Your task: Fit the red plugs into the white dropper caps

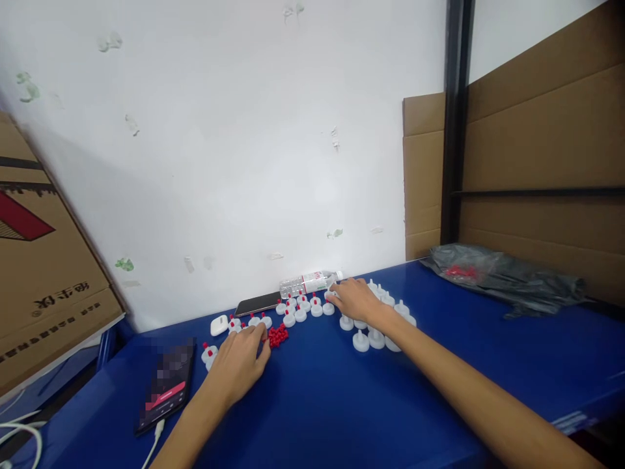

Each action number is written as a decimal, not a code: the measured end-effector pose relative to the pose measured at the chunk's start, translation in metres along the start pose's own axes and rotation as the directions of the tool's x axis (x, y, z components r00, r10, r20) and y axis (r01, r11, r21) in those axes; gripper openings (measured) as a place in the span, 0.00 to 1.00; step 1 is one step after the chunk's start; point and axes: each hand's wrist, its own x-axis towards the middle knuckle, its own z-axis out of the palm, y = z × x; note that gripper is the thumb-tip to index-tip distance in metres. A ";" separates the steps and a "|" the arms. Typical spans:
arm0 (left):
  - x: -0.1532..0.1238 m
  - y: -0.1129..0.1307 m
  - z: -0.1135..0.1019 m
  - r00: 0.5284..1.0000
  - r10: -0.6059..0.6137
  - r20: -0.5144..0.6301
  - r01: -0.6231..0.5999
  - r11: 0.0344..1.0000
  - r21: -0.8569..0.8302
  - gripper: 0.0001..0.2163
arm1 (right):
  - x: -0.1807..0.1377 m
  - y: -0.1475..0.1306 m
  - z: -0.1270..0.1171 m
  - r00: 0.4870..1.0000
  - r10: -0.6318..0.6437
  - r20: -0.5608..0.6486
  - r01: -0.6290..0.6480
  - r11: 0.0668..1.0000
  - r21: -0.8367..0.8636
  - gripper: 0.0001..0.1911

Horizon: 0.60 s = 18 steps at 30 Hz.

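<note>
My left hand (241,361) rests low over the table's left side. Its thumb and forefinger close on a small red cap at the edge of a pile of small red caps (278,336). Farther right, my right hand (357,301) reaches over a group of white nozzle caps (361,341) with bare spouts. Its fingertips pinch at a white nozzle cap (329,295), which the fingers partly cover. Between the hands stand several white nozzle caps with red tips (316,307). More red-tipped ones (209,352) sit beside my left hand, partly hidden by it.
A clear bottle (305,284) lies against the wall, with a dark phone (258,304) and a white earbud case (219,325) nearby. A lit phone (167,387) with a charging cable is at left. A grey plastic bag (508,277) lies at right. Cardboard (541,143) stands behind a black post (455,124).
</note>
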 end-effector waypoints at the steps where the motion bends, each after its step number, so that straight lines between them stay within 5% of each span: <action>1: 0.000 0.000 0.000 1.000 -0.005 -0.005 0.005 1.000 -0.004 0.09 | 0.000 0.001 0.003 1.000 -0.001 0.022 0.001 1.000 -0.001 0.20; 8: 0.000 0.000 -0.001 0.999 0.006 -0.051 -0.008 0.999 -0.045 0.11 | 0.000 0.002 0.003 0.997 -0.036 0.069 0.036 0.999 -0.001 0.23; 14: 0.001 0.002 0.002 0.981 0.055 -0.185 -0.089 0.980 -0.179 0.12 | -0.004 -0.010 -0.017 0.987 -0.114 -0.116 0.122 0.991 0.058 0.18; 18: 0.003 0.005 0.005 0.940 0.078 -0.333 -0.182 0.938 -0.294 0.12 | -0.017 -0.039 -0.014 0.906 -0.301 -0.299 0.361 0.917 0.169 0.14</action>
